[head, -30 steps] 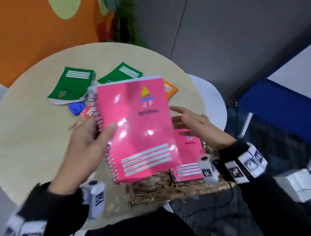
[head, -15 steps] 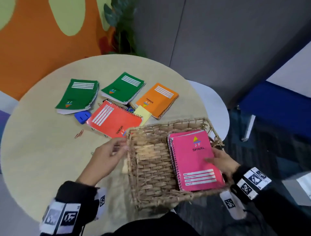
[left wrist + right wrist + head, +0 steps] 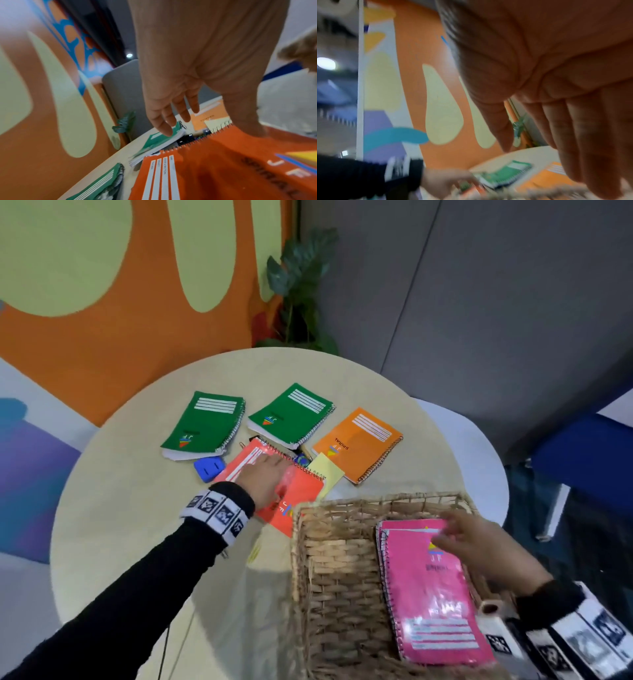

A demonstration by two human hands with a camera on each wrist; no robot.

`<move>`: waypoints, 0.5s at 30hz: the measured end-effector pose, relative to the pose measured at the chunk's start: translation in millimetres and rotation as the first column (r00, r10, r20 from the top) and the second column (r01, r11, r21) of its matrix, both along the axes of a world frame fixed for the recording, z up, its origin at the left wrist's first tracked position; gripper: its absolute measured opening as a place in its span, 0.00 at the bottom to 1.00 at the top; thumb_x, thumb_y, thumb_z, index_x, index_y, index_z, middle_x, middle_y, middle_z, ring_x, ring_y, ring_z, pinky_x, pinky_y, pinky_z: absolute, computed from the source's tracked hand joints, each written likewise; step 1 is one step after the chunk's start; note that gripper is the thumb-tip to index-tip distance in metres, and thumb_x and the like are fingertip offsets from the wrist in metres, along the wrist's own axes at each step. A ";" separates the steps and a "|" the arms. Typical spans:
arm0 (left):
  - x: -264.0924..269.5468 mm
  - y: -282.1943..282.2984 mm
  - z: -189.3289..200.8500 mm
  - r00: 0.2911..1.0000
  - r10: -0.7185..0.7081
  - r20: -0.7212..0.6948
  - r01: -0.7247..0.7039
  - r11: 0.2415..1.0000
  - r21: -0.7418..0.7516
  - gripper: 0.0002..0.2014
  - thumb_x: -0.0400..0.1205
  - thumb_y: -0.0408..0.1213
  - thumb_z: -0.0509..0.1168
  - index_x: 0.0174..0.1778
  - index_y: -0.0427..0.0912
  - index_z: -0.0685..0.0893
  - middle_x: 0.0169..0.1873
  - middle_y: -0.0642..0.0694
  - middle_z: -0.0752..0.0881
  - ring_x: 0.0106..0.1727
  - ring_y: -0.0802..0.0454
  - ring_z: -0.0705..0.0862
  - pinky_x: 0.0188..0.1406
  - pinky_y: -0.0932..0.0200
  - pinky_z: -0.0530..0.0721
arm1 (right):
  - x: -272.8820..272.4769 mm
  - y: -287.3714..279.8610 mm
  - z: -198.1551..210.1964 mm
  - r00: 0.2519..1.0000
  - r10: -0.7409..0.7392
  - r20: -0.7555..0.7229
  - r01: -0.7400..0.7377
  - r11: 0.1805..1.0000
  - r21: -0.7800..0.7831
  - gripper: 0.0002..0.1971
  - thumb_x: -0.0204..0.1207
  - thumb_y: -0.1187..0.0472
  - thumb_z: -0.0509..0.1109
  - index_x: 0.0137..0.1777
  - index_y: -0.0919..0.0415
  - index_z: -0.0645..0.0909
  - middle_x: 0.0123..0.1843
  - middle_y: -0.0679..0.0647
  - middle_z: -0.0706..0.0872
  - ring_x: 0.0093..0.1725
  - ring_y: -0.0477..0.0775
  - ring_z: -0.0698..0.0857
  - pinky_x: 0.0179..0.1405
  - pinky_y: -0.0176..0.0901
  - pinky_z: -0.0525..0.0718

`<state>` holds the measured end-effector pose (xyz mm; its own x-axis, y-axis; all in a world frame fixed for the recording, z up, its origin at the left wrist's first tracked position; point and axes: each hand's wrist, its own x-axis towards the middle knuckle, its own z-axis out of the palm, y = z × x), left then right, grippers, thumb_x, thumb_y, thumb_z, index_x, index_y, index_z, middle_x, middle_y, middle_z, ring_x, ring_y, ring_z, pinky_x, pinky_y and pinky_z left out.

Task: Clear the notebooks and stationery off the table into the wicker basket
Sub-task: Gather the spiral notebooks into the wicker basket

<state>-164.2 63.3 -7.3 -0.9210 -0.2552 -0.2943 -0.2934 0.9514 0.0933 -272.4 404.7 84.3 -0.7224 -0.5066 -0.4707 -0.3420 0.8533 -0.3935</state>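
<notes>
The wicker basket point(image 3: 329, 559) stands at the table's near right edge with two pink spiral notebooks point(image 3: 435, 604) stacked flat inside. My right hand point(image 3: 459, 535) hovers open over their far end, fingers straight point(image 3: 573, 135). My left hand point(image 3: 263, 477) lies open on the red-orange spiral notebook point(image 3: 301, 498) just left of the basket; in the left wrist view its fingers point(image 3: 171, 119) stretch over the cover point(image 3: 214, 169), thumb near the spiral. Two green notebooks point(image 3: 205, 426) point(image 3: 291, 414), an orange notebook point(image 3: 359, 443), a yellow sticky pad point(image 3: 325, 470) and a blue eraser-like item point(image 3: 209, 469) lie beyond.
The round beige table point(image 3: 137, 508) has bare surface on its left and near side. A white chair point(image 3: 479, 457) stands behind the basket to the right. A potted plant point(image 3: 301, 292) and an orange wall lie past the table's far edge.
The pink notebook went from my hands into the basket onto the other pink one. My left hand then moved from the basket's rim to the red-orange notebook; my right hand slid up the pink cover.
</notes>
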 end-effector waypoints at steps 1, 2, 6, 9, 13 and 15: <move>-9.9 -2.8 -4.2 0.998 -0.050 0.046 0.052 0.998 -0.034 0.33 0.75 0.37 0.68 0.77 0.44 0.65 0.75 0.43 0.70 0.74 0.43 0.69 0.61 0.45 0.80 | -7.3 -20.7 7.5 1.000 -0.014 0.018 0.016 0.995 -0.101 0.23 0.76 0.52 0.70 0.70 0.55 0.75 0.52 0.49 0.85 0.53 0.51 0.85 0.52 0.43 0.81; -18.9 -6.1 -9.4 0.990 -0.104 0.092 0.111 0.991 -0.071 0.37 0.72 0.39 0.72 0.77 0.45 0.65 0.76 0.43 0.68 0.74 0.43 0.68 0.61 0.43 0.80 | -14.2 -43.8 13.5 0.999 -0.033 0.031 0.038 0.982 -0.187 0.21 0.76 0.53 0.70 0.68 0.55 0.77 0.52 0.50 0.86 0.52 0.51 0.86 0.52 0.44 0.82; -44.1 -23.8 -28.5 0.949 -0.215 0.232 0.254 0.956 -0.150 0.52 0.60 0.42 0.82 0.79 0.47 0.62 0.78 0.42 0.65 0.78 0.40 0.62 0.70 0.35 0.71 | -50.1 -145.3 7.8 0.986 -0.095 0.138 0.140 0.919 -0.370 0.15 0.75 0.60 0.70 0.61 0.59 0.79 0.48 0.54 0.85 0.45 0.54 0.84 0.44 0.48 0.82; -54.4 -37.6 -37.6 0.929 -0.269 0.253 0.305 0.945 -0.116 0.59 0.55 0.48 0.85 0.80 0.51 0.59 0.78 0.44 0.64 0.78 0.40 0.62 0.72 0.34 0.69 | -70.9 -216.9 -10.7 0.944 -0.146 0.296 0.244 0.912 -0.329 0.07 0.77 0.64 0.66 0.54 0.60 0.76 0.42 0.56 0.81 0.41 0.56 0.81 0.35 0.44 0.79; -65.4 -50.7 -42.5 0.899 -0.328 0.289 0.370 0.923 -0.104 0.64 0.51 0.55 0.83 0.81 0.54 0.55 0.78 0.45 0.64 0.77 0.41 0.61 0.71 0.37 0.69 | -89.0 -278.4 -48.2 0.864 -0.257 0.434 0.360 0.916 -0.175 0.09 0.79 0.65 0.64 0.57 0.66 0.76 0.51 0.61 0.81 0.41 0.59 0.81 0.36 0.46 0.82; -68.2 -52.7 -40.0 0.894 -0.343 0.288 0.386 0.916 -0.109 0.63 0.52 0.55 0.83 0.81 0.53 0.56 0.77 0.42 0.65 0.76 0.40 0.62 0.70 0.38 0.68 | -92.5 -295.5 -63.5 0.831 -0.310 0.462 0.401 0.909 -0.112 0.11 0.80 0.64 0.64 0.59 0.68 0.75 0.56 0.61 0.81 0.40 0.57 0.82 0.39 0.49 0.83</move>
